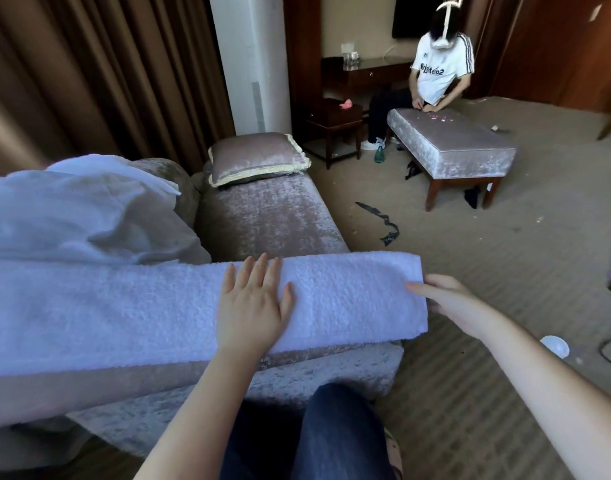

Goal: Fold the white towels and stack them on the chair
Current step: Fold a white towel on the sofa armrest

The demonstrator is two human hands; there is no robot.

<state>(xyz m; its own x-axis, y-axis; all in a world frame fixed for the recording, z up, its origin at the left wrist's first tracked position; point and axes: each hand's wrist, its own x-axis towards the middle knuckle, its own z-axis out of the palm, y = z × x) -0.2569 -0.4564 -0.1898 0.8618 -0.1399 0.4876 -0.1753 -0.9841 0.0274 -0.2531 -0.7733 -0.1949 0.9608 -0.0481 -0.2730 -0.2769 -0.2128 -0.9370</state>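
A white towel [124, 306], folded into a long strip, lies across the near end of the velvet chaise [273, 216]. My left hand [252, 303] presses flat on the strip with its fingers spread. My right hand [446, 299] is at the towel's right end, thumb on top and fingers hidden under the edge, pinching it. Behind the strip, at the left, lies a heap of crumpled white towels [75, 213].
A fringed cushion [259, 157] rests at the chaise's far end. Another person [439, 67] sits by a velvet bench [453, 140] at the back right. A dark strap [383, 223] lies on the carpet. My knee in jeans [318, 431] is below.
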